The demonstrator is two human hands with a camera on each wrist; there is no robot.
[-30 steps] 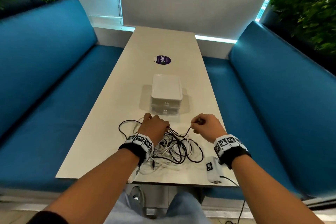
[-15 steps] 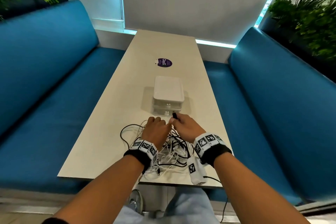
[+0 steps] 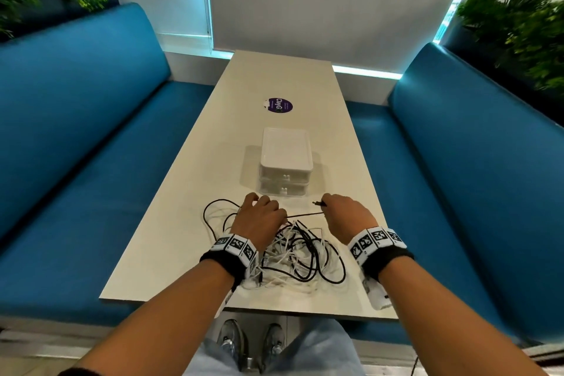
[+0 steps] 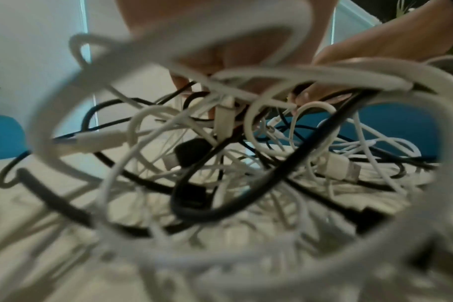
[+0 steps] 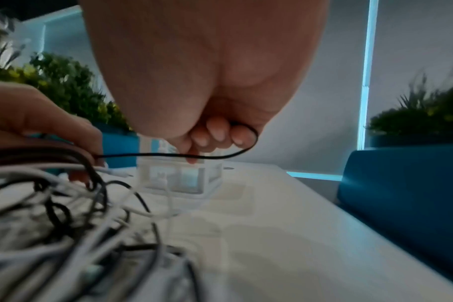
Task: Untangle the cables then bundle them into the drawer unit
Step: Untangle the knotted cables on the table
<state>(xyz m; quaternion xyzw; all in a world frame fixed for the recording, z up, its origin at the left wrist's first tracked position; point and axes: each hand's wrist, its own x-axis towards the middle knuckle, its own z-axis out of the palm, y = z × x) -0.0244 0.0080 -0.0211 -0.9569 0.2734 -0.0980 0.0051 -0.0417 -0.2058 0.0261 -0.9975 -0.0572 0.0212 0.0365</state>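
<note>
Right hand pinches black cable end, pulled taut from tangle. Left hand curled on tangle, pinning it to table.

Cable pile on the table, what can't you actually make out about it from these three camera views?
- Cable count: in the head view the cable pile overlaps itself, and the left wrist view is blurred up close.
- Left hand: its fingertips are hidden by its own back, so the grip is unclear.
- Black cable: its far end vanishes into the pile.
- Drawer unit: its contents are unclear; the right wrist view is blurred.
- Right hand: the plug type is too small to tell.
</note>
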